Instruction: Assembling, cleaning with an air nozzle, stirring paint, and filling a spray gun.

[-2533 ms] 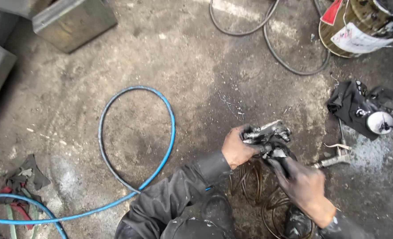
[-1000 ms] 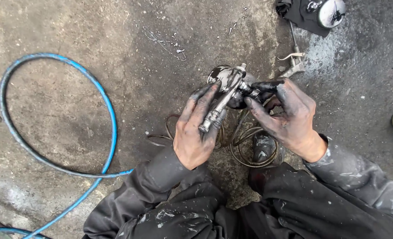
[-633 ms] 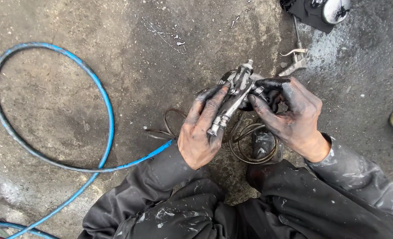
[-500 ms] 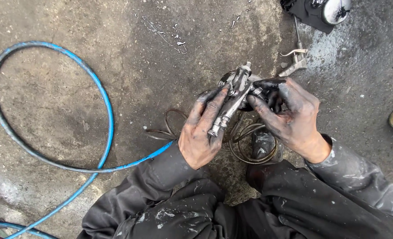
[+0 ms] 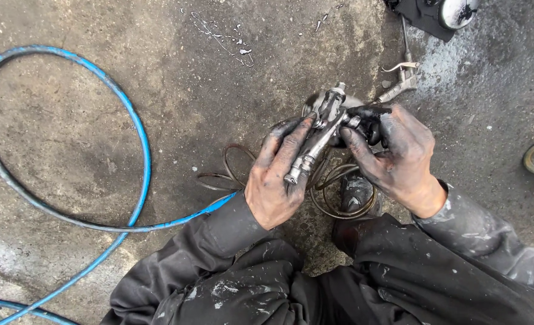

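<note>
A metal spray gun (image 5: 324,129), silvery and smeared with dark grime, sits between both hands above the concrete floor (image 5: 207,78). Its handle runs down along the left palm, with the hose fitting at the lower end near the base of the fingers, and its head points up and away, just past the fingertips.

The left hand (image 5: 276,180) lies palm up beneath the gun, wrist bent back, forearm coming in from the lower left in a dark grey sleeve. Its fingers (image 5: 291,147) are loosely curled, cradling the handle rather than clenching it; the forefinger stretches along the gun's body toward the head.

The right hand (image 5: 399,159) comes in from the right, back of the hand upward, wrist slightly cocked. Its fingertips are closed on the black part at the side of the gun's head, thumb below and the other fingers bent over the top. Both hands are blackened with dirt.

Directly below the fingers, thin dark wire loops (image 5: 339,180) lie on the floor around a black shoe (image 5: 354,192). Beyond the right fingertips a small metal fitting (image 5: 399,84) lies on the ground, and farther out at the top edge a black cloth (image 5: 423,15) holds a round shiny cap (image 5: 456,9). Well to the left of the left hand, a blue hose (image 5: 140,150) curves in a wide loop and passes under the left sleeve.
</note>
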